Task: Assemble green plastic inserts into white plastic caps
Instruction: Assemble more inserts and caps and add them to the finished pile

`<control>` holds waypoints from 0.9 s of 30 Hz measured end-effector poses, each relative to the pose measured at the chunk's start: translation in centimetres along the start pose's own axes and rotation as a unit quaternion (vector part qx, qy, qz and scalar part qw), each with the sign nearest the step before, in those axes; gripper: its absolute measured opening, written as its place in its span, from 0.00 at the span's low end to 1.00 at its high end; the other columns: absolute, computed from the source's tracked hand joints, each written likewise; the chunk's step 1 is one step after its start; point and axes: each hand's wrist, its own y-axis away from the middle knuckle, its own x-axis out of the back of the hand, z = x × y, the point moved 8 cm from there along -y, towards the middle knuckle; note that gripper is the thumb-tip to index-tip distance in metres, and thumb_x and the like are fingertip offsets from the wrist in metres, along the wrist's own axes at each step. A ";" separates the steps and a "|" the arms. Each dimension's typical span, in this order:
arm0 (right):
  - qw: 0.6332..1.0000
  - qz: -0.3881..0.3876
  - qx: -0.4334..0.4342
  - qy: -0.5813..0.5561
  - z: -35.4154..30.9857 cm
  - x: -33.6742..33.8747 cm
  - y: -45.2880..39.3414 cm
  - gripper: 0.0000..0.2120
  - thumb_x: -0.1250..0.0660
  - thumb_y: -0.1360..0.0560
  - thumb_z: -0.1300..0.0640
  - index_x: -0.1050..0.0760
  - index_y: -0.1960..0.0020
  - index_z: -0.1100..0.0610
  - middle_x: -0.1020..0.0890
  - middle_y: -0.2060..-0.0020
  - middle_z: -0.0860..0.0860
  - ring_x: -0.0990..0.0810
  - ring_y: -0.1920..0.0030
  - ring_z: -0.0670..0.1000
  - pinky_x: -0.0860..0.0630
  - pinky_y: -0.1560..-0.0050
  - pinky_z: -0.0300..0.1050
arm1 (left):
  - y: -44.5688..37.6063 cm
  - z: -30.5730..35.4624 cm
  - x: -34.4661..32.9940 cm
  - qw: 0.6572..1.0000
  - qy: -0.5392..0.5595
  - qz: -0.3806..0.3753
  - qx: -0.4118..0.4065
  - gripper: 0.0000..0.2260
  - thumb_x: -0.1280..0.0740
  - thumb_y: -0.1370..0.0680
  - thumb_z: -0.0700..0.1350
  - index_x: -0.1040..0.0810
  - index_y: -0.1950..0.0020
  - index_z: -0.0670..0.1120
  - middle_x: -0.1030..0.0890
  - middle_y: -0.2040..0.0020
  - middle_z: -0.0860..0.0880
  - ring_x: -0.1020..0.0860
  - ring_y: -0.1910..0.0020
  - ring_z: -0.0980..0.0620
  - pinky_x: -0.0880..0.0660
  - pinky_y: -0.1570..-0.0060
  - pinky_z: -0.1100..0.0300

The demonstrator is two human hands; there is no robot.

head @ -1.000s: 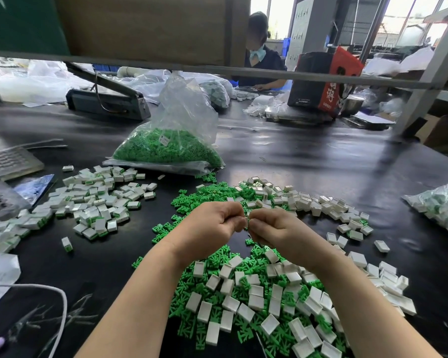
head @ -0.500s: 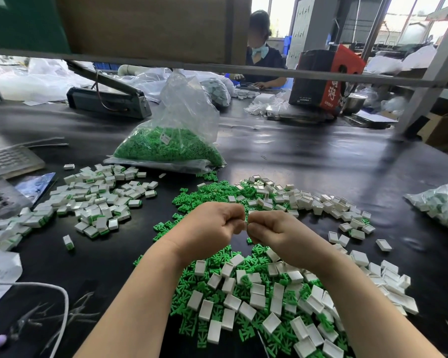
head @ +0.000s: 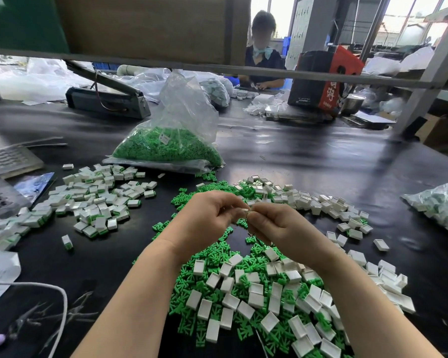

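Hands unmoved since earlier | left hand (head: 207, 218), right hand (head: 274, 223) pinch white cap (head: 245, 212)

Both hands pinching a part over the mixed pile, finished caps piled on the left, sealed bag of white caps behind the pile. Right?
Not quite: the bag behind the mixed pile holds green inserts, not white caps, as the head view shows. The rest stands: left hand and right hand pinch a small part, finished caps on the left.
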 end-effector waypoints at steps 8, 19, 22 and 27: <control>0.972 0.031 -0.070 -0.222 0.6 0.0 0.1 0.31 0.47 0.25 0.31 0.22 0.59 0.57 0.25 0.71 0.51 0.32 0.69 0.49 0.38 0.68 0.43 | -0.1 0.8 1.1 0.991 0.105 0.082 0.012 0.07 0.28 0.25 0.40 0.18 0.57 0.53 0.18 0.58 0.49 0.20 0.59 0.52 0.22 0.55 0.61; 0.872 0.027 -0.101 -0.478 0.1 -2.7 -0.5 0.25 0.44 0.25 0.37 0.25 0.56 0.59 0.30 0.71 0.52 0.31 0.70 0.47 0.35 0.67 0.40 | -0.1 1.7 -0.4 0.986 0.150 0.063 0.021 0.08 0.32 0.22 0.38 0.19 0.58 0.49 0.20 0.52 0.37 0.21 0.58 0.51 0.22 0.50 0.54; 0.844 0.030 -0.083 -0.529 -0.2 -2.8 -0.5 0.21 0.41 0.24 0.40 0.22 0.59 0.57 0.28 0.70 0.51 0.29 0.70 0.46 0.30 0.69 0.36 | -0.1 1.7 -0.5 0.983 0.171 0.060 0.025 0.06 0.33 0.22 0.37 0.19 0.56 0.45 0.20 0.54 0.36 0.20 0.61 0.53 0.22 0.54 0.58; 0.830 0.025 -0.067 -0.554 -0.5 -3.2 -0.6 0.18 0.40 0.23 0.44 0.20 0.58 0.56 0.27 0.69 0.50 0.28 0.70 0.45 0.29 0.68 0.35 | -0.1 1.7 -0.6 0.982 0.179 0.055 0.028 0.05 0.34 0.22 0.36 0.19 0.56 0.42 0.21 0.59 0.38 0.22 0.65 0.53 0.23 0.57 0.58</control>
